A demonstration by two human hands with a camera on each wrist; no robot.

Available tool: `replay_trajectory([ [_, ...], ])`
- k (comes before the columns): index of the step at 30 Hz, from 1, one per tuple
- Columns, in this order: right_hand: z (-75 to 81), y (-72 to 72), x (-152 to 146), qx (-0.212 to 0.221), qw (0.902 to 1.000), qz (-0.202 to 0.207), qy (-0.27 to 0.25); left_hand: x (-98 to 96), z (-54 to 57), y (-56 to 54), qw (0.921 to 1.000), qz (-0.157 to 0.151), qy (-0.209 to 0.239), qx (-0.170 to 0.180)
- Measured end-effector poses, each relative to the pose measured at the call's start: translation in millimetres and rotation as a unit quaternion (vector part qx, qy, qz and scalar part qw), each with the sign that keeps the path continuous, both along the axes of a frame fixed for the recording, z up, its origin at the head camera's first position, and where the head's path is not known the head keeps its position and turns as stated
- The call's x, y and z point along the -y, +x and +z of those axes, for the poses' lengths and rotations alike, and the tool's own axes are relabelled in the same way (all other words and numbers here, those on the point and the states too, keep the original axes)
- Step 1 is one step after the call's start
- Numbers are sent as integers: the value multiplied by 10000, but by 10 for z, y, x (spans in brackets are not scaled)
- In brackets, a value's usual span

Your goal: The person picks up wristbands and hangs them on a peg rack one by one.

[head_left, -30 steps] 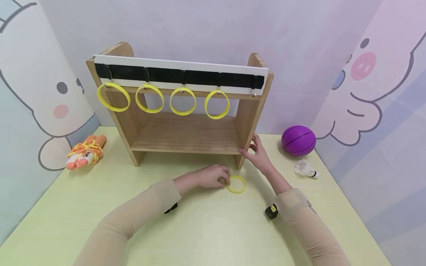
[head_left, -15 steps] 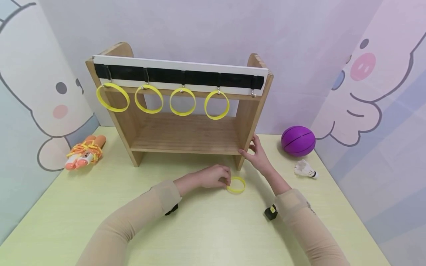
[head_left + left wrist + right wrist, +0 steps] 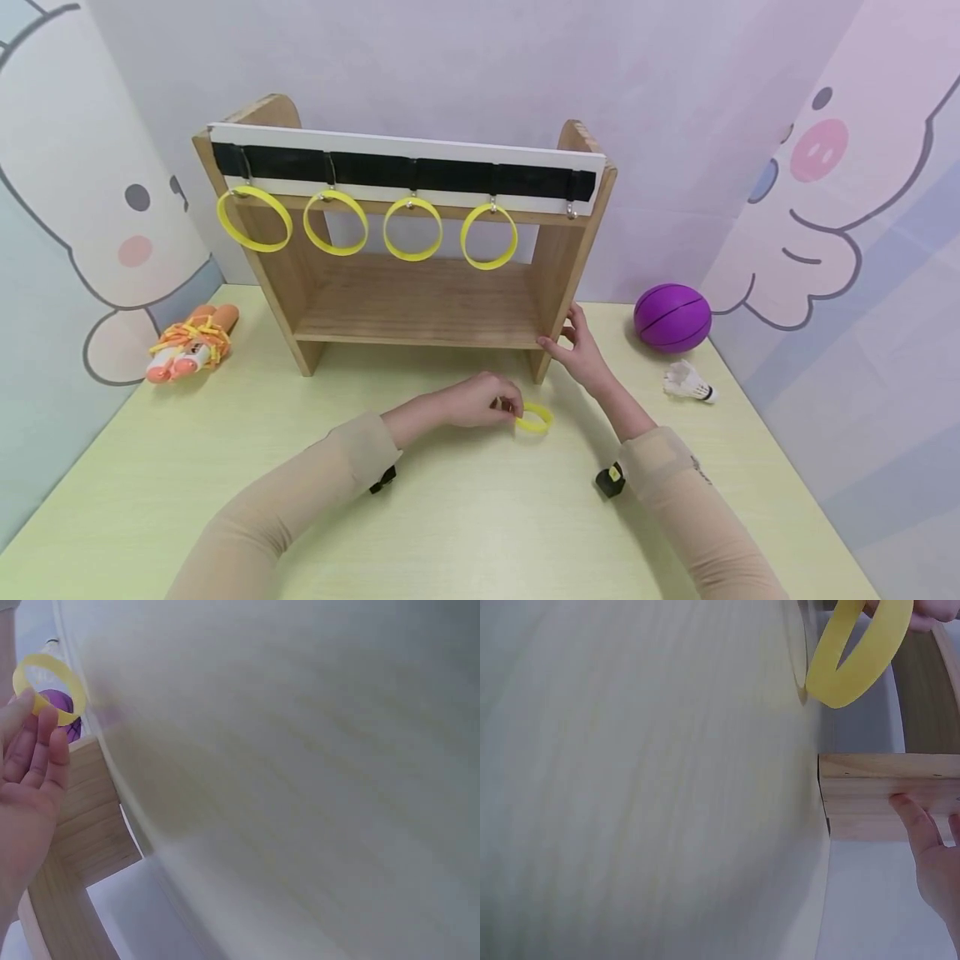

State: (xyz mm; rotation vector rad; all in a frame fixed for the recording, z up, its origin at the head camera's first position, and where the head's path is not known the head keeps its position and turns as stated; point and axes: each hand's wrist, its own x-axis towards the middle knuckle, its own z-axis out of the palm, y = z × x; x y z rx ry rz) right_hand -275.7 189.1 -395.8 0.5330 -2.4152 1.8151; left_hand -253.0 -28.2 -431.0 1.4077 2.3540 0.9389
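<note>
In the head view my left hand (image 3: 480, 400) pinches the left edge of a thin yellow silicone wristband (image 3: 534, 428), tilted just over the table. The left wrist view shows the wristband (image 3: 76, 690) between thumb and fingertips. My right hand (image 3: 587, 360) holds the right side panel (image 3: 573, 267) of a wooden shelf (image 3: 420, 300), thumb on the front edge, fingers on the outer face. Several matching yellow wristbands, such as the rightmost one (image 3: 487, 265), hang from metal hooks along a white board (image 3: 405, 143) with a black strip. The right-end hook (image 3: 572, 210) is bare.
A purple ball (image 3: 672, 318) and a white shuttlecock (image 3: 688, 381) lie to the right of the shelf on the pale table (image 3: 465, 533). At the left is an orange-and-white toy (image 3: 197, 343) with yellow strands. Walls with cartoon figures enclose the back and sides.
The wristband at my left fingertips has gone from lying flat to tilted, its near edge raised. My left hand has shifted slightly right. The right hand stays on the shelf panel.
</note>
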Motion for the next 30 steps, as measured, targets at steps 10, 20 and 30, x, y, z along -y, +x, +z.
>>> replay_trajectory([
  [10,4,2,-2,-94,10000,28,4,15,71,103,9988,97,351,315],
  [20,2,6,0,-25,10000,33,30,60,237,194,9975,430,555,-49],
  [30,-16,-7,-9,-34,10000,65,13,96,452,318,9899,803,1171,39],
])
